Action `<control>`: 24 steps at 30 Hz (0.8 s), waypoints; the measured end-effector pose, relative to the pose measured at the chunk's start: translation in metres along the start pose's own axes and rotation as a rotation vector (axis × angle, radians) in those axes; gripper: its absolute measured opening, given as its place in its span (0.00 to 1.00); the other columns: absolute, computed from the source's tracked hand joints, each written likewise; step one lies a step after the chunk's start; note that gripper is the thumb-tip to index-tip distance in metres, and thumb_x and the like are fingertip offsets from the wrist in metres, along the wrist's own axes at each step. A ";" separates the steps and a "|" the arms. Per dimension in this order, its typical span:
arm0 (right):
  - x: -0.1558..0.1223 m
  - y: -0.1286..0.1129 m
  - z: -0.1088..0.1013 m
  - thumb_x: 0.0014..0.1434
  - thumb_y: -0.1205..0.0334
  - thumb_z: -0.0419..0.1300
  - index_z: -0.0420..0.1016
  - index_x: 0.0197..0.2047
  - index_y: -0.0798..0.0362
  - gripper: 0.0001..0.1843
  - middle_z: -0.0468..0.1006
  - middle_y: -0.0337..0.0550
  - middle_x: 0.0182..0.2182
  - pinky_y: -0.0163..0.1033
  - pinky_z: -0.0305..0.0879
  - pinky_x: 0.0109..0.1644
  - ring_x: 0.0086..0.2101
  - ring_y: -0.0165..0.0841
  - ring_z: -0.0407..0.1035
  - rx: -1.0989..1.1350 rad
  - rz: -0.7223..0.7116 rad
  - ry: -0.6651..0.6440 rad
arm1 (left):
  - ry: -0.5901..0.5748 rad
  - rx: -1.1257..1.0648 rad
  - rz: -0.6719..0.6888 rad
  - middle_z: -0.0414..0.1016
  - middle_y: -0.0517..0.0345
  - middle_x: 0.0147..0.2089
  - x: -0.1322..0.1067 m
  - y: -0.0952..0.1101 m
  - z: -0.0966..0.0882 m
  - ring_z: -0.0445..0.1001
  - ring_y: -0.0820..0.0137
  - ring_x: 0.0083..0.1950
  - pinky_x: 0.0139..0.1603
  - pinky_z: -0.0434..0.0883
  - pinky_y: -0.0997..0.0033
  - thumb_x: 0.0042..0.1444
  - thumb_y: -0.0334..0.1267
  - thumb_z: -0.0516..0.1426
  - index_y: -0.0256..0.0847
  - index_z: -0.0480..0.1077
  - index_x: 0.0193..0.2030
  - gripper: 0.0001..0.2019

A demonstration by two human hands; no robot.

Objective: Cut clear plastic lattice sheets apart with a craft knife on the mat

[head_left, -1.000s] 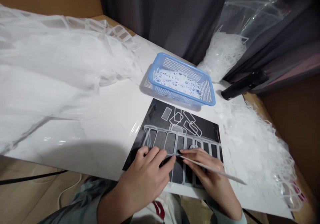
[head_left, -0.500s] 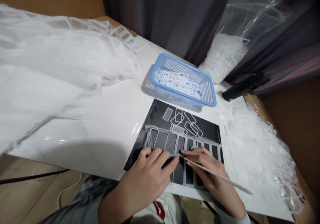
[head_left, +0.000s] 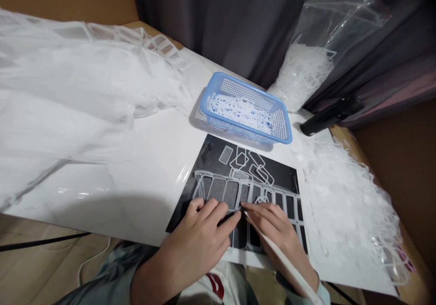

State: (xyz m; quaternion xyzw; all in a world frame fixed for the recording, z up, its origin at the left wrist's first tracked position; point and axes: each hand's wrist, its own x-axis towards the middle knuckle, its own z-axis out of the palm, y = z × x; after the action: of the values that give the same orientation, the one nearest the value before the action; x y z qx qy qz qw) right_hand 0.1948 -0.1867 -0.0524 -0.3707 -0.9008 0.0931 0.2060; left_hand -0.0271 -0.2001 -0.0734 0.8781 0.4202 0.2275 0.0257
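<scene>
My left hand (head_left: 195, 243) rests with its fingers spread on a clear plastic lattice (head_left: 235, 189), which lies over a black sheet (head_left: 218, 159). My right hand (head_left: 277, 230) is shut on a slim white stylus (head_left: 301, 282). The stylus tip sits among the lattice bars, close to my left fingertips. The two hands nearly touch there, and they hide the lower middle of the lattice. Several loose clear rectangular frames (head_left: 254, 164) lie on the black sheet above the lattice.
A blue mesh basket (head_left: 245, 82) of white scraps stands beyond the black sheet on a glossy white board (head_left: 112, 214). White netting heaps lie at left (head_left: 75, 82) and right (head_left: 344, 205). A clear zip bag (head_left: 327, 18) and a black cylindrical tool (head_left: 330, 115) lie at the far right.
The stylus has swung from pointing right to pointing down towards me, with my right wrist turning. The view has shifted slightly. My left hand stays on the lattice.
</scene>
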 end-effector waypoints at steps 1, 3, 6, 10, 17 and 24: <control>0.000 0.000 0.001 0.72 0.72 0.52 0.72 0.50 0.54 0.10 0.79 0.53 0.52 0.44 0.70 0.46 0.44 0.37 0.73 -0.007 -0.001 0.002 | 0.002 -0.005 -0.002 0.68 0.58 0.39 0.000 0.000 0.000 0.64 0.64 0.42 0.48 0.54 0.59 0.65 0.34 0.51 0.45 0.72 0.54 0.14; -0.001 0.000 0.002 0.72 0.72 0.52 0.72 0.50 0.54 0.10 0.79 0.53 0.52 0.44 0.70 0.47 0.45 0.37 0.72 -0.010 0.006 0.007 | 0.000 -0.011 -0.008 0.68 0.58 0.39 0.000 0.000 0.000 0.64 0.64 0.42 0.47 0.54 0.59 0.65 0.34 0.52 0.45 0.72 0.53 0.14; -0.003 -0.001 0.004 0.71 0.72 0.52 0.72 0.51 0.53 0.10 0.79 0.52 0.52 0.45 0.69 0.48 0.45 0.38 0.72 -0.001 0.050 0.015 | -0.005 -0.009 -0.011 0.67 0.59 0.38 0.000 0.000 0.000 0.64 0.64 0.41 0.47 0.54 0.60 0.65 0.35 0.53 0.45 0.72 0.54 0.13; -0.005 -0.001 0.009 0.70 0.74 0.53 0.70 0.53 0.50 0.13 0.79 0.52 0.52 0.47 0.70 0.46 0.44 0.39 0.72 0.036 0.072 0.055 | -0.011 -0.024 -0.018 0.68 0.59 0.39 -0.001 0.000 0.001 0.65 0.64 0.42 0.48 0.54 0.60 0.64 0.34 0.53 0.45 0.72 0.54 0.14; -0.002 -0.009 0.002 0.69 0.75 0.53 0.70 0.53 0.50 0.15 0.79 0.50 0.50 0.46 0.70 0.48 0.46 0.39 0.72 0.254 0.211 0.051 | -0.025 0.003 -0.003 0.68 0.59 0.38 -0.001 0.000 -0.001 0.65 0.64 0.42 0.47 0.55 0.59 0.64 0.35 0.53 0.45 0.72 0.55 0.14; 0.001 -0.006 -0.005 0.70 0.71 0.56 0.73 0.49 0.49 0.09 0.79 0.44 0.48 0.40 0.67 0.54 0.49 0.34 0.73 0.473 0.306 0.028 | 0.134 -0.064 -0.027 0.68 0.59 0.36 -0.004 0.000 0.001 0.65 0.67 0.39 0.45 0.56 0.61 0.67 0.33 0.50 0.41 0.73 0.52 0.13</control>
State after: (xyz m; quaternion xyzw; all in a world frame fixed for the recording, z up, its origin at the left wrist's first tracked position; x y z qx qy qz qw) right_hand 0.1930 -0.1905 -0.0454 -0.4453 -0.7847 0.3257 0.2826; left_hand -0.0286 -0.2028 -0.0754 0.8539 0.4253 0.2986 0.0286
